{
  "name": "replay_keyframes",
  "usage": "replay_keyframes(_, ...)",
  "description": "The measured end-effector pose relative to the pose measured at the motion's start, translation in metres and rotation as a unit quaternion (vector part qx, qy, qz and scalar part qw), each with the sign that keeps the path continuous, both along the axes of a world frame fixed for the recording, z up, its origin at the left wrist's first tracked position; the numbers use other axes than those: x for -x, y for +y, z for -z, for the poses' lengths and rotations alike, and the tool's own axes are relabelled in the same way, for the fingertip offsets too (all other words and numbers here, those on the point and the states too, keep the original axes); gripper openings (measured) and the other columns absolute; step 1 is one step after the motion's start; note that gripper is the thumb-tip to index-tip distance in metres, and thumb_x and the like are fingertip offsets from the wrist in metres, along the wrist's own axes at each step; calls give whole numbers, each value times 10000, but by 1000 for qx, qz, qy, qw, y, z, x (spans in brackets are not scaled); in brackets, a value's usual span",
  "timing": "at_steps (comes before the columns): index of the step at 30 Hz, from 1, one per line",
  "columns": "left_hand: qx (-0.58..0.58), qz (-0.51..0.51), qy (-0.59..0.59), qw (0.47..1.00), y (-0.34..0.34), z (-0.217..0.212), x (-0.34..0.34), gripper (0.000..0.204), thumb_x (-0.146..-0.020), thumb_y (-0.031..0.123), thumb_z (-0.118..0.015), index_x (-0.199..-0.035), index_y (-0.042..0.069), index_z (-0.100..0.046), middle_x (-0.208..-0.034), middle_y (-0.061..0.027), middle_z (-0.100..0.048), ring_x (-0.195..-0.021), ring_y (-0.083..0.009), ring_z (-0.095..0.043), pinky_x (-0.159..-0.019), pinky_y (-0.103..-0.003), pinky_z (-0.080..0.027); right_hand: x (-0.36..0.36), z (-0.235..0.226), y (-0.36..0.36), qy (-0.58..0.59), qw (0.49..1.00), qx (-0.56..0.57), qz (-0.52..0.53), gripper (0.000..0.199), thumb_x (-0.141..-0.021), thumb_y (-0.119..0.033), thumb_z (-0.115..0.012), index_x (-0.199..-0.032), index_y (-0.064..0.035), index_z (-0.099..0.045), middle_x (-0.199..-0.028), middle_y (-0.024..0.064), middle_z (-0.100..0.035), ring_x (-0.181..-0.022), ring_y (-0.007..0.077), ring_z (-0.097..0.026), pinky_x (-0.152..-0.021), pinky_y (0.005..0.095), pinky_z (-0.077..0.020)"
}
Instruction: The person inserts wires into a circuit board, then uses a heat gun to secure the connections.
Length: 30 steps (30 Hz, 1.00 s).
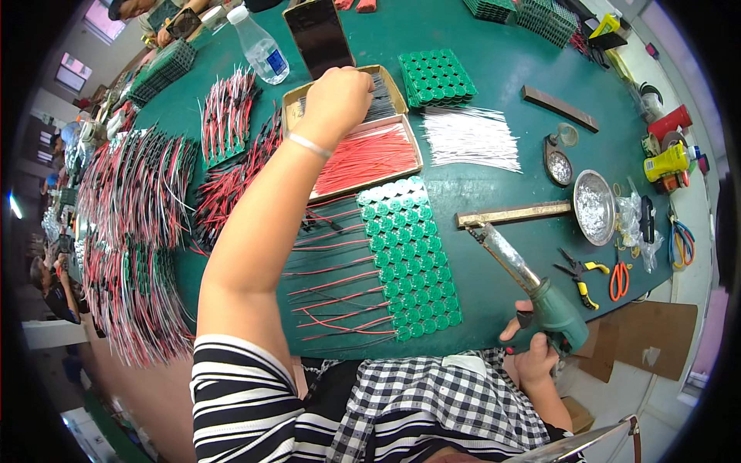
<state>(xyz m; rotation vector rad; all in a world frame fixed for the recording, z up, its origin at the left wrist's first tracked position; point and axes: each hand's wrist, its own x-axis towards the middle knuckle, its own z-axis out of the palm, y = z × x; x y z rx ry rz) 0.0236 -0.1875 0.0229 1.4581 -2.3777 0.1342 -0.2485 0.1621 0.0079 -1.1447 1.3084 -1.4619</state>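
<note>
My left hand [338, 99] reaches over a cardboard box holding black wires [380, 99]. Its fingers curl down and look closed, but the fingertips and whatever they grip are hidden. My right hand [532, 343] is wrapped round the handle of a green soldering gun [557, 310], whose tip lies by the end of a long narrow bar [513, 214]. Between the hands lies a panel of round green circuit boards [409, 262]. Red and black wires stick out from its left edge, in several rows. Red wires [367, 158] fill a second box just in front of the black ones.
White wires [471, 139] lie right of the boxes, below stacked green panels [437, 76]. A metal dish [594, 207], pliers [580, 276] and orange-handled scissors [619, 279] are at right. Bundles of wired boards [135, 193] crowd the left. A bottle [261, 50] and upright phone [319, 37] stand behind.
</note>
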Motion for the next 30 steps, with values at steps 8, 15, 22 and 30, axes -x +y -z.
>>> replay_keyframes(8, -64, -40, -17, 997, -21, 20, 17, 142, -768, 123, -636, -879, 62, -701, -945, -156, -664, -908, -332, -638, -788, -436, -516, 8, 2, -10, -6, 1000, -27, 2, 590, -909, -407, -562, -1249, 60, -441, -1118, 182, -600, -634, 205, -614, -591, 320, -505)
replay_keyframes(15, -74, -25, 46, 996, -21, 23, 5, 172, -794, 204, -655, -906, 85, -710, -901, -158, -666, -871, -329, -644, -757, -439, -511, 6, -1, -22, -24, 1000, -16, 12, 569, -911, -382, -566, -1245, 62, -441, -1097, 195, -602, -611, 211, -614, -548, 312, -509)
replay_keyframes(22, -17, -31, 33, 999, -5, -3, 3, 173, -810, 235, -646, -901, 108, -720, -831, -154, -674, -806, -324, -653, -743, -436, -511, 5, -6, -23, -34, 999, 15, 16, 526, -946, -360, -509, -1242, 63, -410, -1114, 206, -558, -604, 200, -600, -495, 278, -488)
replay_keyframes(30, -168, 244, -74, 952, 130, -43, 30, 92, -744, 163, -633, -818, 122, -669, -737, -91, -644, -684, -290, -648, -602, -412, -511, -2, -26, -66, 96, 994, 52, 15, 508, -950, -316, -507, -1281, 60, -423, -1123, 200, -587, -660, 173, -610, -588, 276, -496)
